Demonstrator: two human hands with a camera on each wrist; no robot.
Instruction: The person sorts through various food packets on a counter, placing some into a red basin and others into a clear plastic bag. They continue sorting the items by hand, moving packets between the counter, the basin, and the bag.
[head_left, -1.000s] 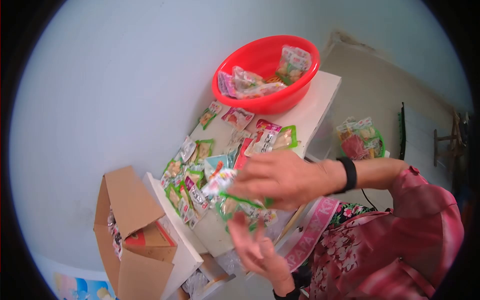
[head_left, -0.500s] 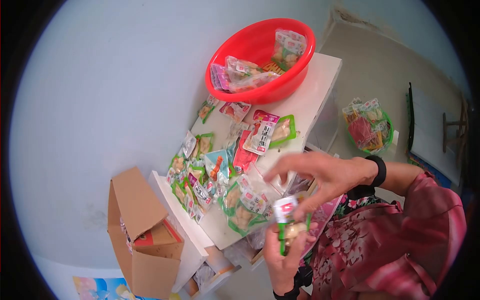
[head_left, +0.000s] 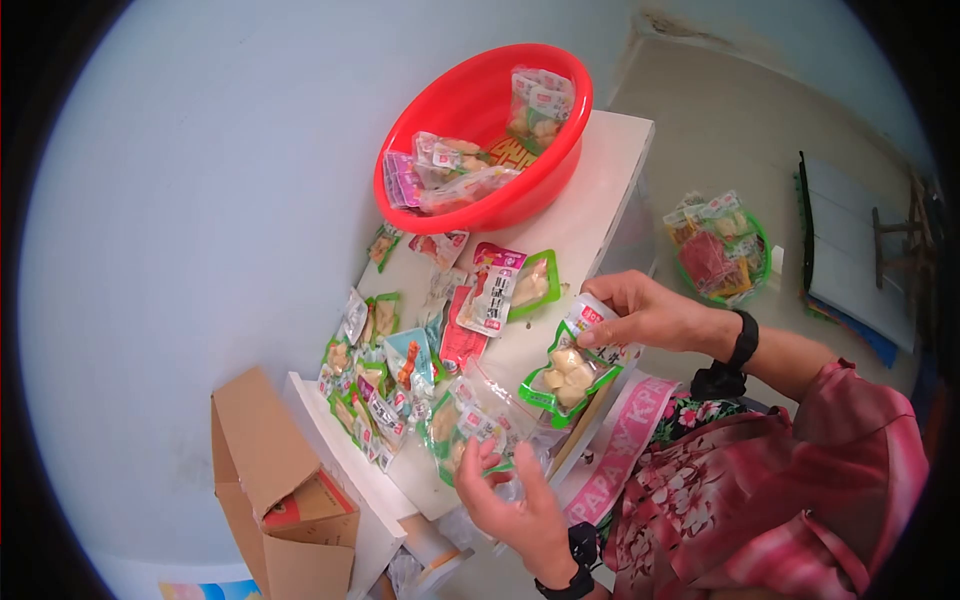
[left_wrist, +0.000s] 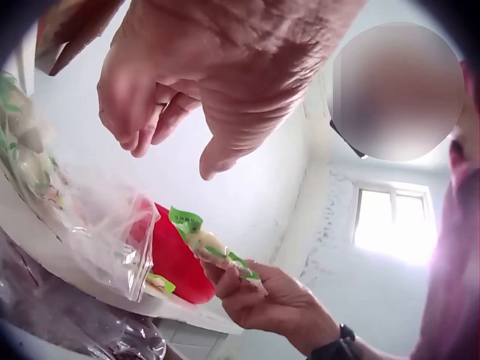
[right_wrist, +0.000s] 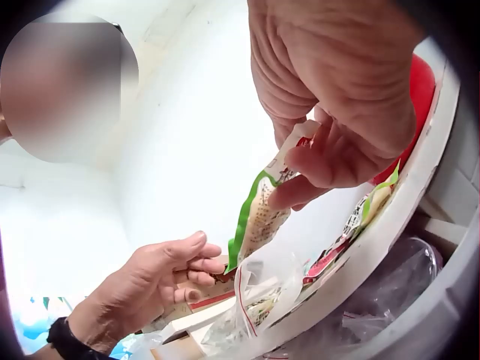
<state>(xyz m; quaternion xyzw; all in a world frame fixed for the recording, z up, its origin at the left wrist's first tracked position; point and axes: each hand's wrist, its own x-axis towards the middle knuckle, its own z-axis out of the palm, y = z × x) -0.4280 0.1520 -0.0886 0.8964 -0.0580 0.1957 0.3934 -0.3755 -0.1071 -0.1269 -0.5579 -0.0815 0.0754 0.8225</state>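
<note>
My right hand [head_left: 650, 315] pinches the top of a green-edged snack packet [head_left: 568, 378] with pale, rounded food behind a clear window. In the right wrist view the same packet [right_wrist: 259, 210] hangs from the thumb and fingers. My left hand [head_left: 515, 505] has its fingers loosely bent and nothing in them; its fingertips overlap the near edge of a clear zip bag [head_left: 512, 395] holding similar packets. That left hand [left_wrist: 217, 82] appears above the clear bag [left_wrist: 112, 240] in the left wrist view.
Several loose packets [head_left: 365, 375] lie on the white table [head_left: 590, 210]. A red basin [head_left: 555, 185] with bagged packets stands at its far end. An open cardboard box [head_left: 265, 430] sits at the left, and a green basket [head_left: 765, 262] of packets is on the floor.
Half a second ago my left hand held the packet with the right hand over it. Now the right hand has it, and the left has let go and moved left toward the zip bag.
</note>
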